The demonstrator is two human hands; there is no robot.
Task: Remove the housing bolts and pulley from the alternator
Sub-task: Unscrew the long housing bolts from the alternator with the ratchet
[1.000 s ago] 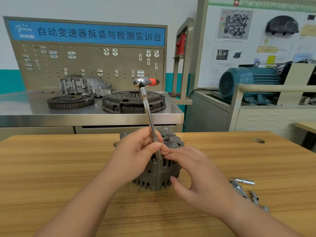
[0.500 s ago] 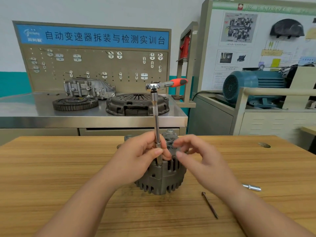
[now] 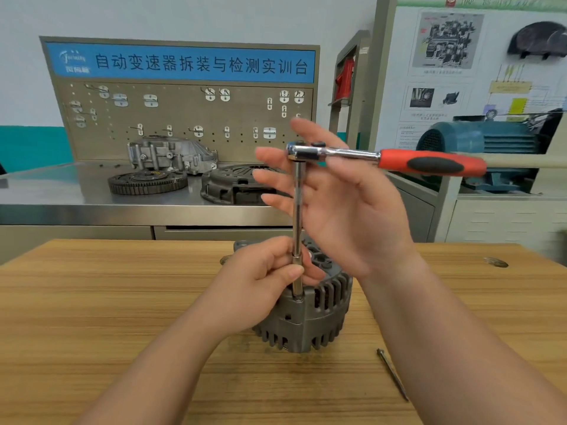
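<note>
A grey finned alternator (image 3: 310, 317) stands on the wooden table (image 3: 107, 317). A ratchet wrench with a red and black handle (image 3: 429, 162) sits on a long steel extension bar (image 3: 297, 210) that stands upright on a housing bolt at the alternator's top edge. My left hand (image 3: 264, 280) pinches the lower end of the bar just above the housing. My right hand (image 3: 337, 197) is raised behind the bar and the ratchet head, fingers spread and straight, holding nothing.
One long removed bolt (image 3: 392, 374) lies on the table right of the alternator. Behind stands a steel bench (image 3: 61, 207) with a gearbox case (image 3: 171, 154), a flywheel ring (image 3: 147, 180) and a clutch cover (image 3: 233, 185). A blue motor (image 3: 478, 142) is at the right.
My right hand rose from beside the alternator up to the ratchet head and spread its fingers. The ratchet handle swung round to point right. My left hand stayed on the bar.
</note>
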